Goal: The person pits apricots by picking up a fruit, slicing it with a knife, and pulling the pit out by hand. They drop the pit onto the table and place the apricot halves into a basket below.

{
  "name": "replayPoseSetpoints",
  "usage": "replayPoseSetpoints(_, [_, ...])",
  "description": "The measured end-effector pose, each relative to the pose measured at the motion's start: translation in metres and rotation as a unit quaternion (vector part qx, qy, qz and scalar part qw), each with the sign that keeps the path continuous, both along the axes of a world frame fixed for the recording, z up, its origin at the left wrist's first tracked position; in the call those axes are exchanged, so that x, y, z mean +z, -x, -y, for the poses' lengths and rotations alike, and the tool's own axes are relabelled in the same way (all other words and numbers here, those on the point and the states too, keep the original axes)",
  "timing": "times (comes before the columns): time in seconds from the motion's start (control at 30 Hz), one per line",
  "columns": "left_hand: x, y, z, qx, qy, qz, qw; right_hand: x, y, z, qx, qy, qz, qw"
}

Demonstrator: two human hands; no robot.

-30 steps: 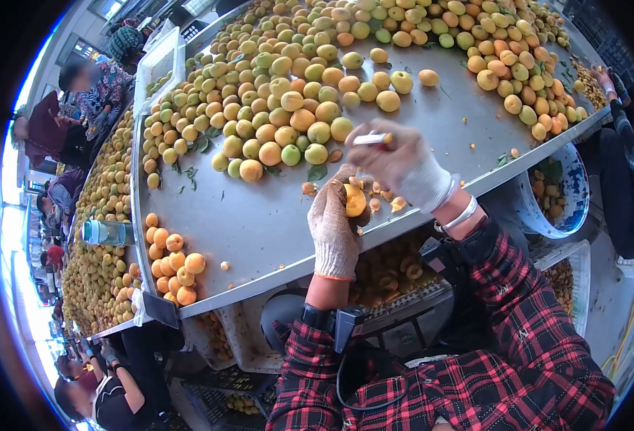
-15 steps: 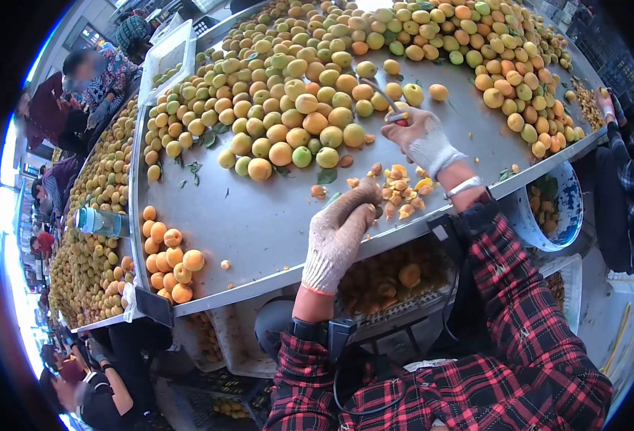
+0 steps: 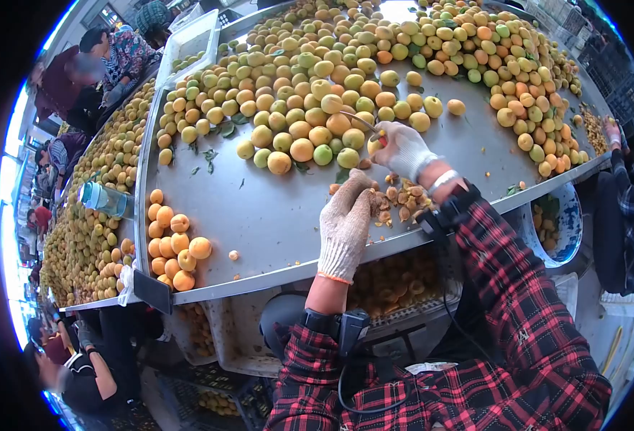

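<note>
My right hand (image 3: 403,152), in a whitish glove, grips a small knife (image 3: 360,121) with a red and yellow handle and a thin metal blade. The blade points toward the heaped apricots (image 3: 299,131); a single apricot (image 3: 375,146) sits right by the fingers. My left hand (image 3: 345,224), in a stained knit glove, is lower on the metal table (image 3: 259,208). Its fingers are drawn together beside a small pile of apricot pits (image 3: 405,199); what they hold, if anything, is hidden.
A group of orange apricots (image 3: 177,248) lies in the table's left corner. A crate of apricot pieces (image 3: 396,284) stands below the front edge, a white-blue bucket (image 3: 570,223) to the right. A water bottle (image 3: 105,200) and co-workers (image 3: 72,82) are at the left.
My right hand has come down and left with the knife, closer to my left hand. The view has shifted slightly. Yellow flesh pieces seen on the pit pile no longer show there.
</note>
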State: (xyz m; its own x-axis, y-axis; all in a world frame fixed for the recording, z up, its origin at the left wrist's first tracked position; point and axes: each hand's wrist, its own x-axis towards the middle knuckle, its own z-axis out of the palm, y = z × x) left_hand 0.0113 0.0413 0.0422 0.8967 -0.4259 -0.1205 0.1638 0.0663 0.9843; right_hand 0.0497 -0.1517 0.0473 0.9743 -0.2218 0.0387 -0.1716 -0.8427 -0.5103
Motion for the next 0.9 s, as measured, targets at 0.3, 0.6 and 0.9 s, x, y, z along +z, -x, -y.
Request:
replayPoseSetpoints(0.3, [0.008, 0.012, 0.010, -0.012, 0.148, -0.133, 0.980, 0.024, 0.090, -0.032, 0.152, -0.139, 0.289, 0.935])
replayPoseSetpoints(0.6, [0.024, 0.008, 0.005, -0.051, 0.281, -0.076, 0.955, 0.052, 0.117, -0.003, 0.115, -0.453, 0.020, 0.884])
replayPoseSetpoints(0.9, [0.023, 0.017, 0.013, -0.048, 0.237, -0.041, 0.969, 0.039, 0.123, -0.014, 0.162, -0.358, 0.027, 0.919])
